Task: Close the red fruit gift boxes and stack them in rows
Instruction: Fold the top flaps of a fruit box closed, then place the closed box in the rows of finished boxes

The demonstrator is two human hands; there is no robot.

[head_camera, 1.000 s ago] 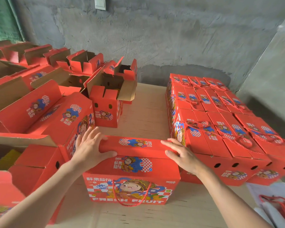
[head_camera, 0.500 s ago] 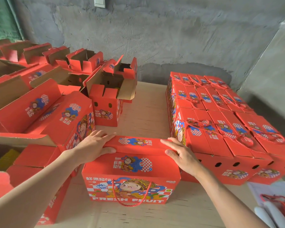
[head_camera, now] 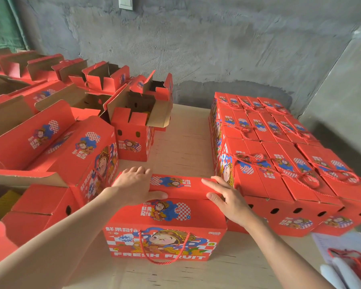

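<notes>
A red gift box [head_camera: 165, 232] of printed cardboard is standing at the near edge of the pale wooden counter [head_camera: 181, 142], about in the middle. Its top is forming a narrow flat ridge with sloping sides, and a twisted red rope handle [head_camera: 165, 252] is hanging in a loop on its front face. The left hand [head_camera: 133, 185] is gripping the left end of the ridge: the fingers are bending over the far side and the thumb is pressing on the near slope. The right hand [head_camera: 227, 199] is resting on the right end, its fingers lying straight and flat. Just beside it, along the right edge of the counter, closed boxes [head_camera: 279, 163] of the same kind are lying packed in tight rows, with rope handles on top and round holes in their ends. On the left side, open boxes [head_camera: 133, 126] are showing raw brown cardboard inside their flaps; what is in them I cannot tell. A white paper sheet [head_camera: 331, 243] is lying at the near right corner.
</notes>
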